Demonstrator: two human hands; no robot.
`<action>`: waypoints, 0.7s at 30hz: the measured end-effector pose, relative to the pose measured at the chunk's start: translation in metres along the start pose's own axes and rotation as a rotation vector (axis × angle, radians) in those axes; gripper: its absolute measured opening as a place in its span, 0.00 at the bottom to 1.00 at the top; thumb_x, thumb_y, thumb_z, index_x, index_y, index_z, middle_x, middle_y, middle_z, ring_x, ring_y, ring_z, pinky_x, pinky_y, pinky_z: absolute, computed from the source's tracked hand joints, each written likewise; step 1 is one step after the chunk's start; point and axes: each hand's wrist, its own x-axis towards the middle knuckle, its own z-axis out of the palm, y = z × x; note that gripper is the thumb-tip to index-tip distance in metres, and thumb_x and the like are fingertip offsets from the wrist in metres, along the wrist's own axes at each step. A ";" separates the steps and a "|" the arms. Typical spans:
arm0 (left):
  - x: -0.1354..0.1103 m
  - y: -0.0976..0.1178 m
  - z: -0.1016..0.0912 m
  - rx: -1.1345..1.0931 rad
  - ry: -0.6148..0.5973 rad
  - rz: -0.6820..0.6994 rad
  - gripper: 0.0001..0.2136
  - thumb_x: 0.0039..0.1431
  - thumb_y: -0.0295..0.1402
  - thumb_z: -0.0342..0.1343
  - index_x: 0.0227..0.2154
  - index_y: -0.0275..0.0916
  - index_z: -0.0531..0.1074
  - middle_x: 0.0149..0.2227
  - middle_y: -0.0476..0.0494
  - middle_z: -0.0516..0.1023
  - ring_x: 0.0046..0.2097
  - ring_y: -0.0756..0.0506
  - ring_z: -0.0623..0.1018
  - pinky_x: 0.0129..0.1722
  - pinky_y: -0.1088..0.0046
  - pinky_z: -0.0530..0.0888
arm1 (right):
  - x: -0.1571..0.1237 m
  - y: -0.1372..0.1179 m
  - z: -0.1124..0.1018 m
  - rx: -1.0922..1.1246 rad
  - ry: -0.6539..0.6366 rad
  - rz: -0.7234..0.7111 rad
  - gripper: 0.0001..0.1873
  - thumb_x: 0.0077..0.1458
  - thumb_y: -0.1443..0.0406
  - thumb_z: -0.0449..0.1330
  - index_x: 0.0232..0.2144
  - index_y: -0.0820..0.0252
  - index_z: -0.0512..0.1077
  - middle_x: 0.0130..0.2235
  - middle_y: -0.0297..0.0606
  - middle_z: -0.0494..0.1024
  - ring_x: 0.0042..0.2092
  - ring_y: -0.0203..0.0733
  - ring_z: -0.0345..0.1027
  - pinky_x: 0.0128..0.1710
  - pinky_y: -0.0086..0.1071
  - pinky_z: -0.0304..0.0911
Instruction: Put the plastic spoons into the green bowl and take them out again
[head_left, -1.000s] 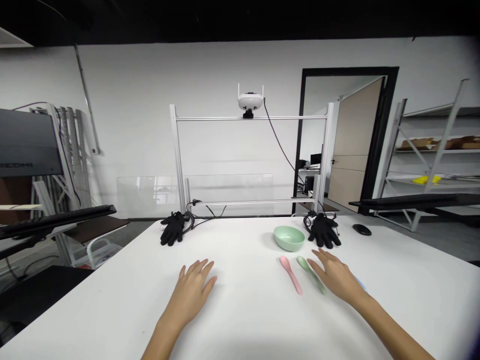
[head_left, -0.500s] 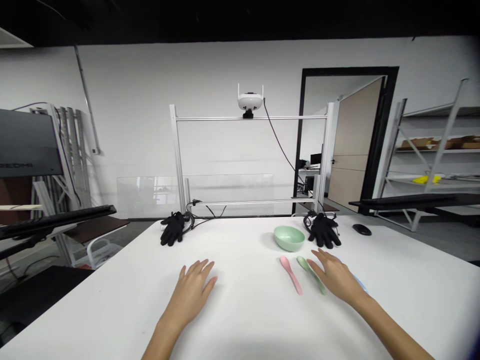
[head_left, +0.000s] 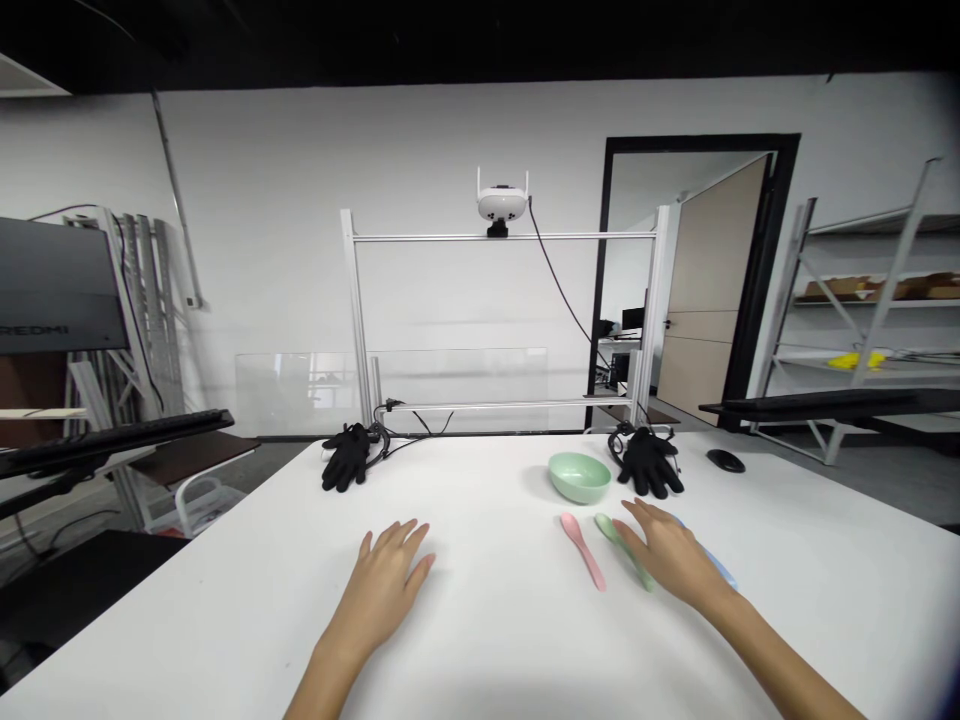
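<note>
My left hand (head_left: 385,580) is palm down over the left half of the white table (head_left: 480,620), fingers apart and holding nothing. On the right, my right hand (head_left: 667,548) is spread above a green spoon (head_left: 624,548) and a blue utensil (head_left: 718,567), partly covering both. What end the blue one has is hidden under the hand. A pink spoon (head_left: 583,550) lies to the left of the green spoon. Beyond the spoons sits a light green bowl (head_left: 579,477), upright. Whether the right hand touches anything beneath it, I cannot tell.
Black gloves with cables, a left one (head_left: 347,458) and a right one (head_left: 649,463), lie toward the table's back. A black mouse (head_left: 725,460) rests at the far right. Behind stands a metal frame (head_left: 495,238) carrying a white camera-like device (head_left: 502,203).
My right hand has shifted very slightly to the left, so a little more of the blue utensil shows. The left hand, spoons and bowl stay where they were.
</note>
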 end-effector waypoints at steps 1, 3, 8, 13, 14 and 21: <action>0.000 0.000 0.000 0.000 0.000 0.000 0.24 0.72 0.45 0.41 0.65 0.45 0.66 0.68 0.40 0.68 0.70 0.34 0.63 0.68 0.43 0.57 | 0.000 -0.003 -0.001 0.003 0.004 -0.010 0.35 0.66 0.49 0.42 0.62 0.64 0.68 0.65 0.51 0.69 0.66 0.59 0.60 0.62 0.50 0.59; 0.000 0.001 -0.001 -0.001 -0.003 0.000 0.24 0.72 0.45 0.41 0.65 0.44 0.66 0.68 0.40 0.68 0.70 0.34 0.63 0.68 0.42 0.56 | 0.001 -0.013 -0.004 0.008 0.018 -0.037 0.33 0.67 0.51 0.43 0.60 0.65 0.70 0.62 0.52 0.73 0.63 0.59 0.65 0.58 0.47 0.62; 0.000 0.003 -0.002 -0.001 -0.019 0.001 0.25 0.73 0.45 0.41 0.66 0.44 0.66 0.68 0.40 0.67 0.70 0.34 0.63 0.68 0.43 0.57 | 0.002 -0.041 -0.008 0.020 0.032 -0.081 0.28 0.67 0.54 0.44 0.55 0.64 0.73 0.54 0.53 0.77 0.57 0.57 0.68 0.50 0.41 0.64; -0.001 0.003 -0.003 0.009 -0.031 -0.008 0.25 0.73 0.45 0.41 0.66 0.43 0.65 0.69 0.40 0.67 0.70 0.35 0.63 0.68 0.43 0.56 | 0.001 -0.063 -0.007 0.028 -0.045 -0.052 0.26 0.66 0.55 0.44 0.51 0.63 0.74 0.48 0.52 0.78 0.52 0.55 0.71 0.41 0.38 0.63; -0.001 0.003 -0.003 0.010 -0.030 -0.007 0.25 0.73 0.45 0.40 0.66 0.43 0.65 0.69 0.40 0.66 0.70 0.35 0.63 0.68 0.43 0.56 | 0.000 -0.066 -0.007 0.024 -0.065 -0.041 0.26 0.66 0.54 0.44 0.50 0.62 0.74 0.47 0.52 0.78 0.50 0.55 0.72 0.40 0.38 0.63; -0.002 0.000 -0.001 0.012 -0.026 -0.009 0.25 0.73 0.45 0.40 0.66 0.44 0.65 0.69 0.41 0.66 0.70 0.35 0.63 0.68 0.43 0.56 | -0.005 -0.081 0.000 -0.047 -0.178 0.044 0.37 0.69 0.49 0.34 0.33 0.63 0.76 0.35 0.53 0.80 0.37 0.50 0.76 0.39 0.40 0.64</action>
